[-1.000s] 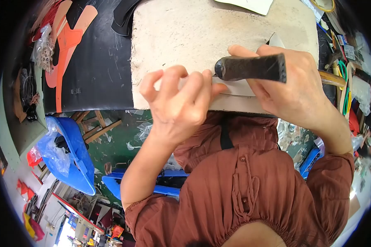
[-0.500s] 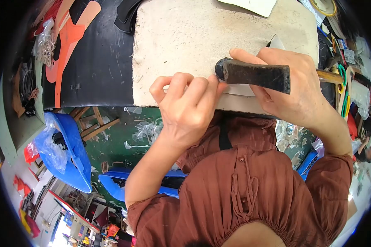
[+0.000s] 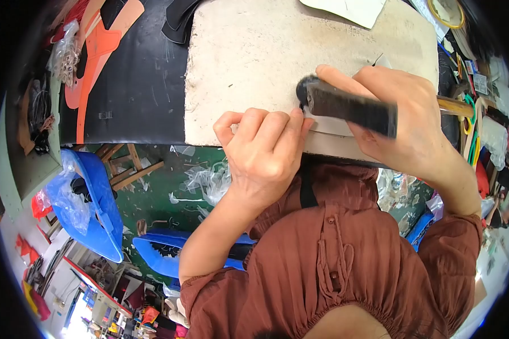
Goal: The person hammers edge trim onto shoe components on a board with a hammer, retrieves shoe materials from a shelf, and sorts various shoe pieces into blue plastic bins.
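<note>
Hammer [image 3: 348, 106] tilted further than before, the closed right hand [image 3: 408, 116] grips it; the left hand [image 3: 263, 148], curled, grip unclear, seemingly steadies the pale strip [image 3: 329, 126].

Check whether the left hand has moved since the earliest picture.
Yes. Judged against the pale board, the left hand has shifted rightward, away from the board's left edge, and slightly toward its near edge.

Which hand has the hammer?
The right hand: the hammer is in its grip, wooden handle jutting out beyond. The left hand is only beside the hammer's head.
</note>
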The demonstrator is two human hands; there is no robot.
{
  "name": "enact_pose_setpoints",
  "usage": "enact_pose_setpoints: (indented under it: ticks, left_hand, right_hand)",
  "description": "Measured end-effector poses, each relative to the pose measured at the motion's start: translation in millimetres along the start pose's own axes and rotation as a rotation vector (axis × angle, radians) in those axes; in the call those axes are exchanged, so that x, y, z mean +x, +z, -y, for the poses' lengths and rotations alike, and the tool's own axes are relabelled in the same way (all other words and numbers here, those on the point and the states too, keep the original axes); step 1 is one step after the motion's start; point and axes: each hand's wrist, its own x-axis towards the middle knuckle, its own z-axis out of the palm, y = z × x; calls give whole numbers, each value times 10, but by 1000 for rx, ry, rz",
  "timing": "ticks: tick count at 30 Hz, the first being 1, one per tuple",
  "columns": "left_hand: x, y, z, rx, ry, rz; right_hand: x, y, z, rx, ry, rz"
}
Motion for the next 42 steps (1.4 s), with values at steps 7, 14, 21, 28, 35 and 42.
enact_pose_setpoints:
  ticks: [7, 14, 21, 28, 35, 42]
  left_hand:
    - [-16, -34, 15, 102, 34, -37]
    - [-80, 29, -226, 104, -171, -54]
    - [561, 226, 188, -271, 58, 97]
    - [753, 142, 350, -178, 319, 205]
    - [634, 187, 330, -61, 336, 109]
    - [529, 229, 275, -132, 208, 78]
  right_hand:
    - [-51, 31, 0, 4, -6, 38]
    - [-62, 6, 18, 47, 9, 28]
    - [-230, -125, -200, 22, 269, -84]
    - [-334, -52, -300, 33, 223, -27]
    - [-213, -44, -272, 13, 180, -13]
    - [-142, -51, -278, 46, 214, -41]
